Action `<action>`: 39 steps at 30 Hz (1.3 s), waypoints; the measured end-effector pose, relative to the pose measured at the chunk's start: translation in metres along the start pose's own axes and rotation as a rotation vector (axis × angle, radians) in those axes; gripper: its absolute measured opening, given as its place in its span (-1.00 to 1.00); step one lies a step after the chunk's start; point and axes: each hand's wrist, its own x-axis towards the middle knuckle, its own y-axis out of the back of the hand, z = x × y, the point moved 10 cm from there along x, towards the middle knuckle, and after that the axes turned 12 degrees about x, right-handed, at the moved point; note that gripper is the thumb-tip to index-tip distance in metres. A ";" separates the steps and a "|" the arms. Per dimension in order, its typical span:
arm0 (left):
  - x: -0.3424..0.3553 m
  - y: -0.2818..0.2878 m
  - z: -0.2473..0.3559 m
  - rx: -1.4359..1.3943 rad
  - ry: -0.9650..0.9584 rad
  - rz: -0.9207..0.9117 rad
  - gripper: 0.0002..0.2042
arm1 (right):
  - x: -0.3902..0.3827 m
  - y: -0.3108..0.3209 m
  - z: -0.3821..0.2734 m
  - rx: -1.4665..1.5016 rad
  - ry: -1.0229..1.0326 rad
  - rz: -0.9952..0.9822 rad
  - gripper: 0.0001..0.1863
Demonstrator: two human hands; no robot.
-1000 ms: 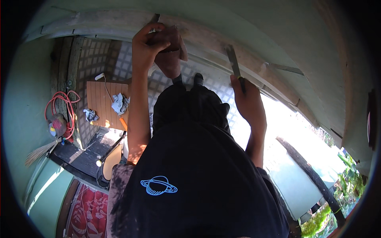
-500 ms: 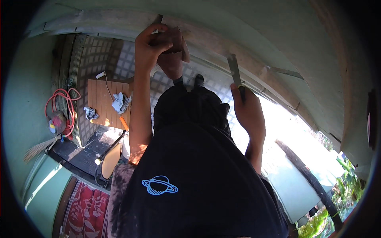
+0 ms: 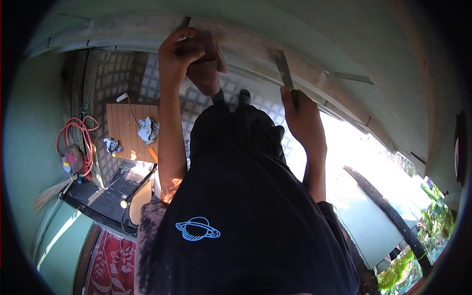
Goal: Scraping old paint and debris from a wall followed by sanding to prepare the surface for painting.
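Note:
My left hand [image 3: 176, 55] is raised to a pale wooden beam [image 3: 246, 40]. Its fingers are closed on a folded reddish-brown sheet of sandpaper [image 3: 204, 77], which hangs down beside the palm. A dark, narrow tip [image 3: 185, 21] sticks out above those fingers; what it belongs to is hidden. On the other side, my right hand [image 3: 305, 120] grips the dark handle of a scraper [image 3: 283, 69]. The scraper's flat metal blade points up, with its end at or close to the beam's face; contact cannot be made out.
A slatted brown table [image 3: 120, 125] at left carries crumpled cloths [image 3: 147, 130] and a paint roller [image 3: 122, 97]. A coiled red hose [image 3: 91, 142] hangs by a post, above a straw broom [image 3: 51, 194]. A chair [image 3: 140, 204] stands nearer. Patterned tiles lie below my feet.
Both hands have shifted a little to the left along the beam, still holding the sandpaper and the scraper. The whole view has tilted slightly.

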 end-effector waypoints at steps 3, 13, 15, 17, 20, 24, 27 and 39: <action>0.000 -0.006 -0.002 0.015 0.017 -0.007 -0.53 | -0.013 -0.001 0.007 -0.015 -0.111 0.007 -0.50; 0.001 -0.004 0.000 0.025 0.025 -0.007 -0.54 | -0.012 0.009 -0.003 -0.034 -0.089 -0.024 -0.48; 0.003 -0.003 -0.002 0.022 0.023 -0.007 -0.54 | -0.014 0.008 -0.001 -0.034 -0.136 -0.061 -0.48; 0.003 -0.003 0.000 0.023 0.023 -0.012 -0.54 | -0.002 0.001 -0.001 -0.040 -0.076 -0.049 -0.49; 0.003 -0.003 0.001 -0.006 0.030 -0.010 -0.54 | -0.004 -0.001 -0.006 -0.044 -0.036 -0.016 -0.50; 0.003 -0.005 -0.005 0.002 0.020 -0.012 -0.54 | -0.018 0.001 0.002 -0.028 -0.120 -0.028 -0.50; 0.002 -0.004 -0.003 0.004 0.025 -0.014 -0.54 | -0.013 0.002 0.000 -0.026 -0.114 -0.047 -0.49; 0.000 -0.008 0.005 0.050 0.003 -0.005 -0.54 | -0.001 0.008 -0.005 0.009 -0.036 -0.072 -0.55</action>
